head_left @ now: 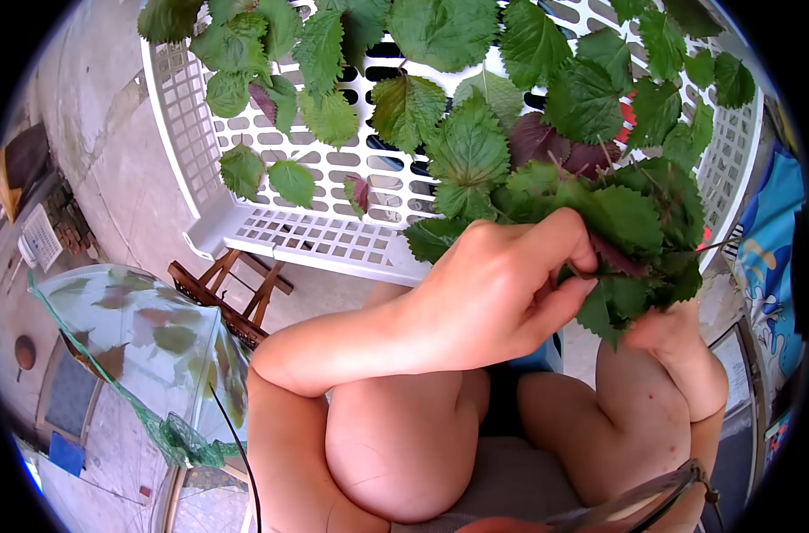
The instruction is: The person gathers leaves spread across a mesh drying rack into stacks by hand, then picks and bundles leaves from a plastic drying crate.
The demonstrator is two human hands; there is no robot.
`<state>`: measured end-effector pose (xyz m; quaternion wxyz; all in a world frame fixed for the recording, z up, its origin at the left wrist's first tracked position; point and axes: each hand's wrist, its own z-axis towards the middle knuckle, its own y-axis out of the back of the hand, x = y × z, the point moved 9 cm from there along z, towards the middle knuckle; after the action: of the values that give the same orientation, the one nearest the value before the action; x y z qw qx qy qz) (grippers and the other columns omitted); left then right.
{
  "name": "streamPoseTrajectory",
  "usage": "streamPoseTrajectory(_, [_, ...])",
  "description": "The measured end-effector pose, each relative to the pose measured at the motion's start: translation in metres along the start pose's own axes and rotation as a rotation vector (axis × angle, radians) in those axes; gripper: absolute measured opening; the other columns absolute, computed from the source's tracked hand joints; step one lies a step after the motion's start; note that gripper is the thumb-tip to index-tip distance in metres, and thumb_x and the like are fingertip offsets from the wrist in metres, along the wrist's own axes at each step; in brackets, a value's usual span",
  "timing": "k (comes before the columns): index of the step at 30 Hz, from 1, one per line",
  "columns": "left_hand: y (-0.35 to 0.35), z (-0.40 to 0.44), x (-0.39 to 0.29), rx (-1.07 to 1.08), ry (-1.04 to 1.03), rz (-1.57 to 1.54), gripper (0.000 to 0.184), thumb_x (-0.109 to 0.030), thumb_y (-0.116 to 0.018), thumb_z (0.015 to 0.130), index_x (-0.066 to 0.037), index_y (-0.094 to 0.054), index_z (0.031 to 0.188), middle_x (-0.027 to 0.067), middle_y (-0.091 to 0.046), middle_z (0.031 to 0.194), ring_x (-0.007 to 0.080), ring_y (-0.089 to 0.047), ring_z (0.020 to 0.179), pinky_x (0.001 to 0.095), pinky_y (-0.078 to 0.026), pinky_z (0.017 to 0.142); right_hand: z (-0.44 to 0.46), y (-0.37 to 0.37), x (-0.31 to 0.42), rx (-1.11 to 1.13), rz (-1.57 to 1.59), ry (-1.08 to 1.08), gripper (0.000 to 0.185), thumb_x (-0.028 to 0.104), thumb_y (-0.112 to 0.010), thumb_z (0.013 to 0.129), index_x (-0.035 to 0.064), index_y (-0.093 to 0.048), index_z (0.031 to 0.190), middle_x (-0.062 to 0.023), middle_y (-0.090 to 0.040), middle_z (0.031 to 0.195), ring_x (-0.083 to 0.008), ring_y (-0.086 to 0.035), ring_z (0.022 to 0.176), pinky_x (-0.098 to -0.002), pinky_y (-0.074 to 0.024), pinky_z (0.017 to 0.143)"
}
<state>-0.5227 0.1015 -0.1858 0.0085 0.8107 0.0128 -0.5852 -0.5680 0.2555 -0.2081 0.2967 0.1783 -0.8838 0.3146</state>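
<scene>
Nearest the lens, at lower right: one pair of eyeglasses (675,497), rim and part of a lens showing. From the left: one translucent, green-trimmed bag or cover (93,293), leaf shapes visible through its wall; one brown wooden folding stand (211,306), beside the basket's near left corner. One white plastic lattice basket (324,253), wide and shallow, perforated walls and floor; contents, loose serrated leaves (292,183), apparently perilla, mostly green, some purple, scattered singly and overlapping. One left hand (498,289), forearm crossing above the bare knees; thumb and forefinger brought together at the bundle's left edge, apparently pinching a leaf or stem, other fingers curled. One leaf bundle (635,218), same kind, layered, located over the basket's near right part and above the right hand (675,342); that hand's fingers are hidden under the foliage, so whether they grip cannot be told. Handling, by judgement: very light, soft and limp, liable to tear or bruise under pressure; best taken by the stems, such as the stem (720,244) projecting at right, blades left loose. Far right: one blue patterned cloth (769,218), outside the basket.
</scene>
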Motion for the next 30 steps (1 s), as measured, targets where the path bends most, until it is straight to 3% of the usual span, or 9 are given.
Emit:
streamPoseTrajectory(3, [0.006,0.001,-0.006,0.089,0.049,-0.023,0.021,0.000,-0.073,0.078,0.001,-0.061,0.095,0.0061,-0.067,0.076,0.0104,-0.066,0.059,0.0205,-0.052,0.051,-0.002,0.012,-0.009,-0.152,-0.210,-0.139,0.068,0.006,-0.077,0.075,-0.0030,-0.043,0.133,-0.0132,-0.054,0.129,-0.0245,-0.052,0.119,-0.0385,-0.0422,0.101])
streamPoseTrajectory(6, [0.068,-0.015,-0.004,-0.282,0.058,0.092,0.017,-0.005,-0.073,0.081,-0.001,-0.064,0.095,0.0035,-0.066,0.075,0.0085,-0.062,0.061,0.0204,-0.047,0.053,-0.006,0.025,-0.007,-0.305,-0.187,-0.159,0.070,0.005,-0.076,0.073,-0.0023,-0.042,0.134,-0.0147,-0.053,0.130,-0.0275,-0.052,0.119,-0.0403,-0.0422,0.101])
streamPoseTrajectory(8, [0.112,-0.042,0.011,-0.570,0.368,0.521,0.015,-0.010,-0.074,0.081,0.001,-0.065,0.084,0.0046,-0.067,0.069,0.0089,-0.062,0.060,0.0215,-0.048,0.057,-0.007,0.027,-0.003,-0.326,-0.137,-0.126,0.068,0.004,-0.074,0.073,-0.0025,-0.043,0.134,-0.0152,-0.053,0.129,-0.0278,-0.053,0.118,-0.0403,-0.0429,0.101])
streamPoseTrajectory(11, [0.128,-0.063,0.032,-0.428,0.466,1.233,0.023,-0.019,-0.080,0.071,-0.003,-0.064,0.075,0.0073,-0.065,0.066,0.0210,-0.062,0.052,0.0326,-0.049,0.050,-0.008,0.032,-0.001,-0.354,-0.107,-0.096,0.066,0.006,-0.072,0.075,-0.0033,-0.043,0.133,-0.0162,-0.055,0.127,-0.0284,-0.055,0.115,-0.0403,-0.0443,0.099])
streamPoseTrajectory(15, [0.123,-0.067,0.058,-0.352,0.466,1.140,0.016,-0.012,-0.078,0.070,-0.004,-0.064,0.075,0.0070,-0.065,0.070,0.0219,-0.063,0.053,0.0325,-0.049,0.050,-0.008,0.032,0.003,-0.316,0.020,-0.044,0.055,-0.006,-0.068,0.079,-0.0034,-0.047,0.130,-0.0144,-0.056,0.125,-0.0261,-0.054,0.117,-0.0392,-0.0419,0.101])
streamPoseTrajectory(17, [0.122,-0.062,0.043,-0.557,0.283,0.868,0.012,-0.003,-0.075,0.070,-0.006,-0.065,0.076,0.0075,-0.066,0.074,0.0221,-0.063,0.055,0.0304,-0.049,0.050,-0.006,0.031,0.007,-0.317,0.017,-0.046,0.054,-0.006,-0.067,0.079,-0.0034,-0.048,0.129,-0.0144,-0.057,0.125,-0.0264,-0.054,0.117,-0.0392,-0.0419,0.101])
streamPoseTrajectory(21, [0.074,-0.046,-0.026,-0.443,-0.396,0.946,0.019,0.007,-0.074,0.062,-0.003,-0.063,0.075,0.0079,-0.068,0.081,0.0198,-0.064,0.063,0.0278,-0.051,0.052,0.001,0.023,0.008,-0.305,-0.077,-0.145,0.062,0.001,-0.070,0.076,-0.0020,-0.045,0.132,-0.0140,-0.056,0.126,-0.0273,-0.054,0.117,-0.0387,-0.0421,0.101])
streamPoseTrajectory(25, [0.050,-0.041,-0.051,-0.318,-0.577,0.928,0.025,0.007,-0.075,0.063,-0.004,-0.063,0.083,0.0109,-0.069,0.087,0.0203,-0.064,0.064,0.0263,-0.051,0.051,0.004,0.019,0.008,-0.261,-0.127,-0.012,0.050,0.002,-0.073,0.080,-0.0028,-0.052,0.125,-0.0073,-0.062,0.114,-0.0132,-0.057,0.101,-0.0286,-0.0456,0.089])
streamPoseTrajectory(30, [0.010,-0.024,-0.072,-0.078,-0.747,0.753,0.026,-0.003,-0.074,0.068,-0.002,-0.061,0.090,0.0174,-0.068,0.094,0.0217,-0.062,0.062,0.0272,-0.048,0.049,0.014,0.014,0.009,-0.202,-0.045,0.075,0.045,0.003,-0.072,0.082,-0.0024,-0.054,0.123,-0.0054,-0.062,0.114,-0.0112,-0.055,0.102,-0.0277,-0.0457,0.089])
